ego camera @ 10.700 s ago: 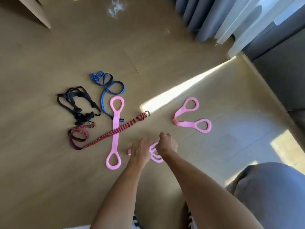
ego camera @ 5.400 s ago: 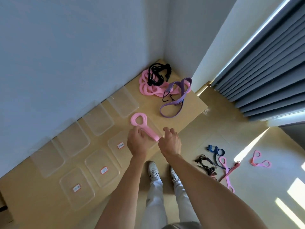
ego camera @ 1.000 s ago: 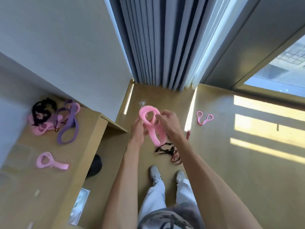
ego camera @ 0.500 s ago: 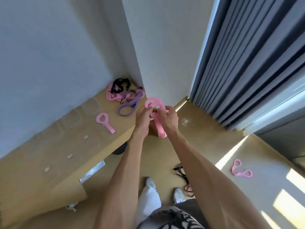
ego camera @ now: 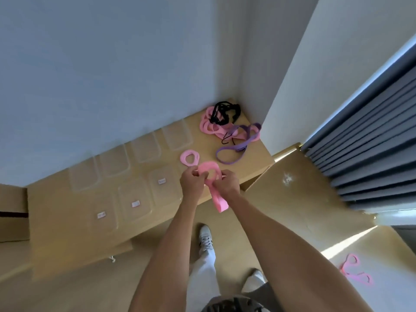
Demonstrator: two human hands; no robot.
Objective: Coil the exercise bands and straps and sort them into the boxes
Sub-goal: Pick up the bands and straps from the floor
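Both hands hold a pink figure-eight band over the front edge of the wooden table. My left hand pinches its upper loop on the left, and my right hand grips it on the right. The band's lower end hangs down between my wrists. A second pink band lies on the table just behind my hands. Several clear plastic boxes stand in two rows, among them a labelled box in front and an unlabelled box behind.
A pile of pink bands with a black strap and a purple band sits in the table's far right corner. Another pink band lies on the floor at lower right. Grey curtains hang on the right. My shoes are below.
My view has turned left toward the table, and the boxes are now in full sight. Both hands have carried the pink band over the table edge, still working its upper loop.
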